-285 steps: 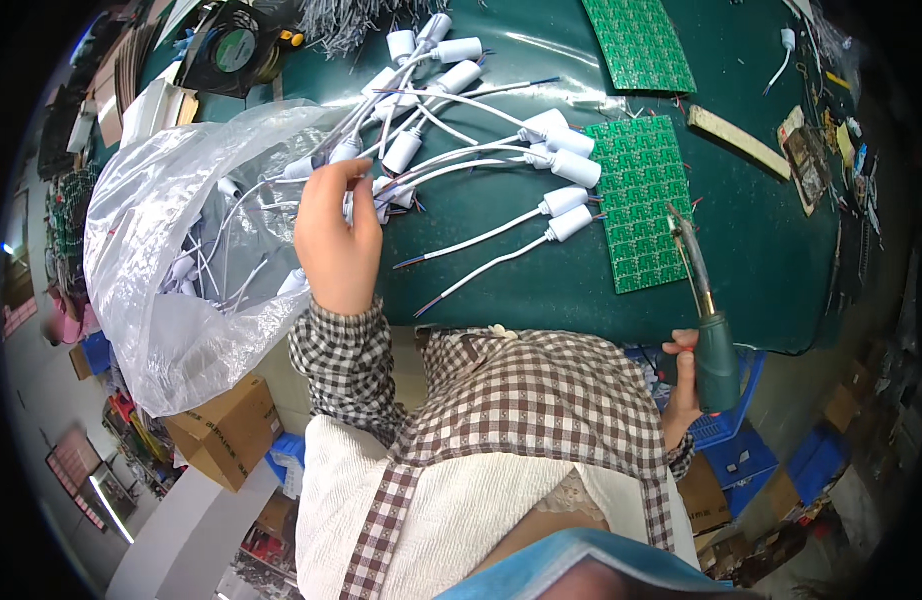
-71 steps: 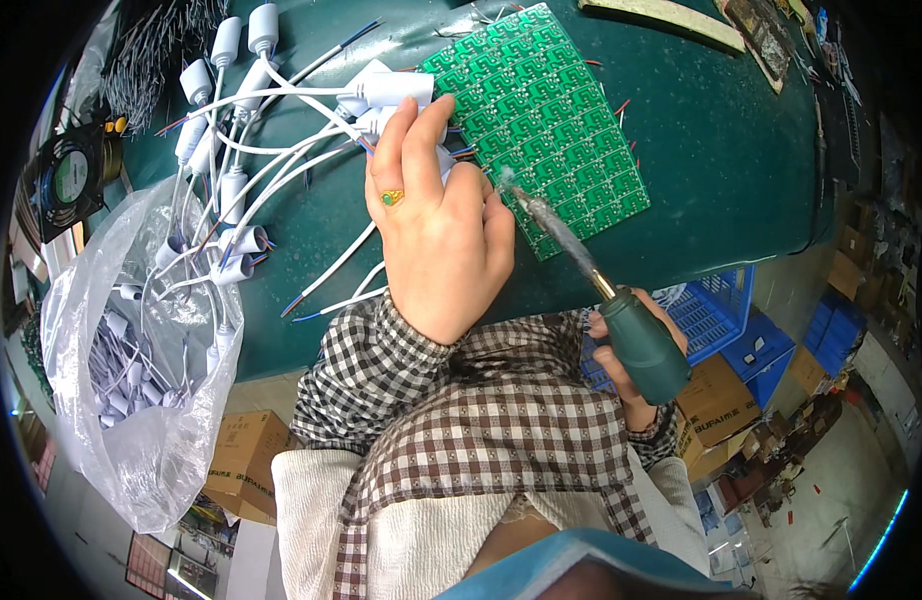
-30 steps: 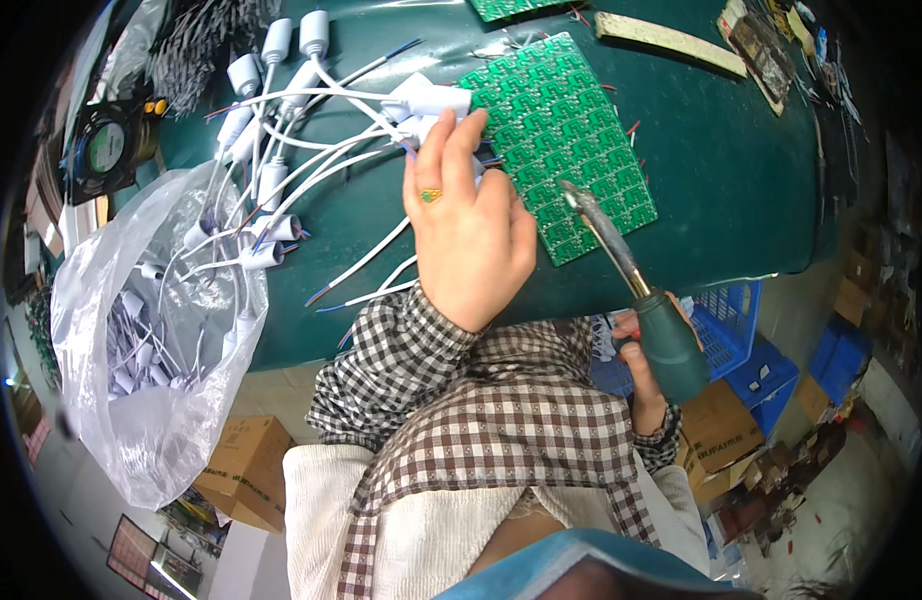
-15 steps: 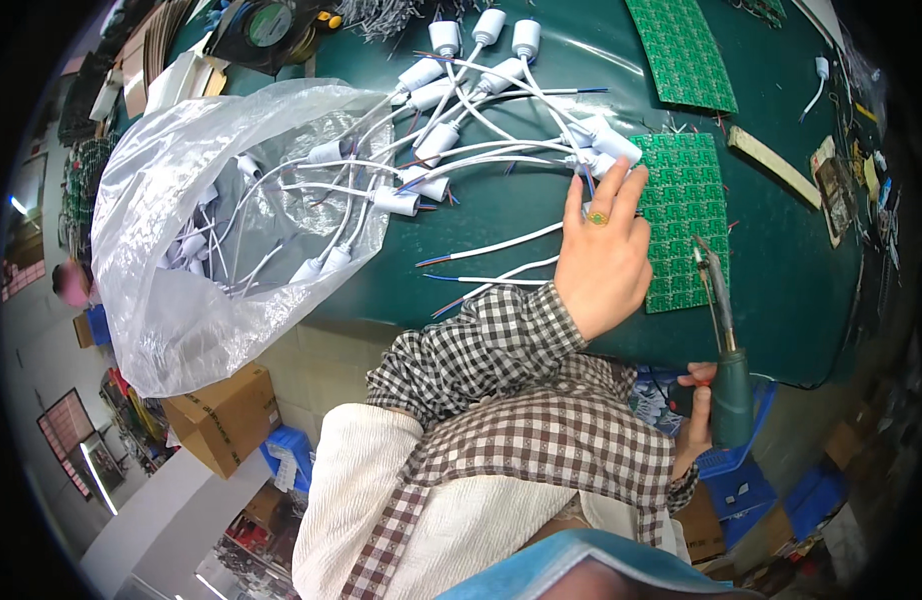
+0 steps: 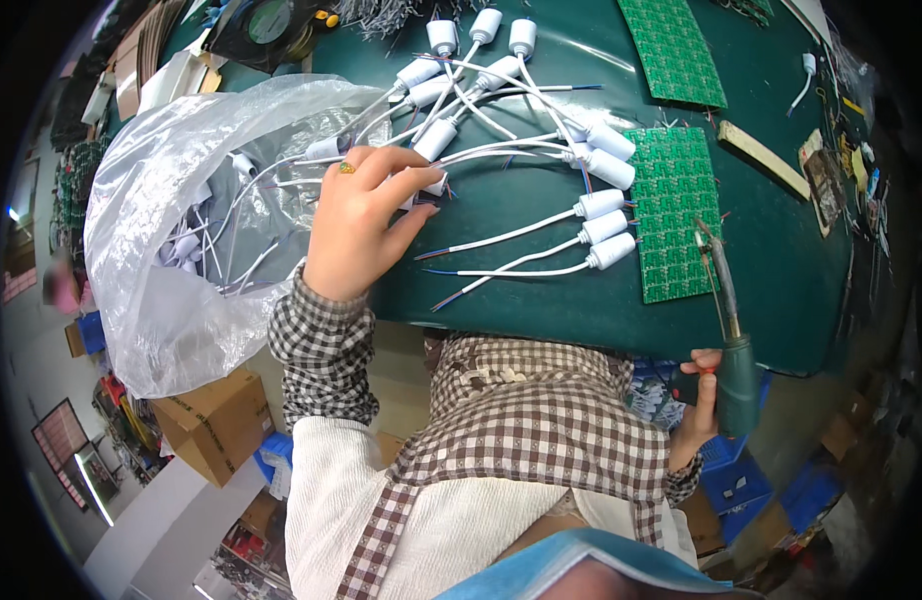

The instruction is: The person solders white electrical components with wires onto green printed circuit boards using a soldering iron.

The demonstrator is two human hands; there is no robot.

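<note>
My left hand [image 5: 359, 222], with a ring on one finger, rests on the green table [image 5: 541, 300] at the mouth of a clear plastic bag [image 5: 171, 250]. Its fingertips touch a white capped connector [image 5: 433, 140] among several white wired connectors [image 5: 603, 228] fanned across the table. Whether it grips one I cannot tell for sure; its fingers are apart. My right hand [image 5: 699, 405] is below the table's near edge, shut on the dark green handle of a soldering iron [image 5: 729, 320]. The iron's tip points up beside a green circuit board [image 5: 673, 210].
A second green circuit board [image 5: 671, 50] lies at the back. A round black fan [image 5: 269, 20] sits at the back left. Small tools and parts line the right edge. Cardboard boxes [image 5: 211, 420] and blue crates [image 5: 731, 480] stand on the floor below.
My left hand has moved left, from the connectors near the circuit board to the bag's mouth. The right hand keeps the soldering iron by the table edge.
</note>
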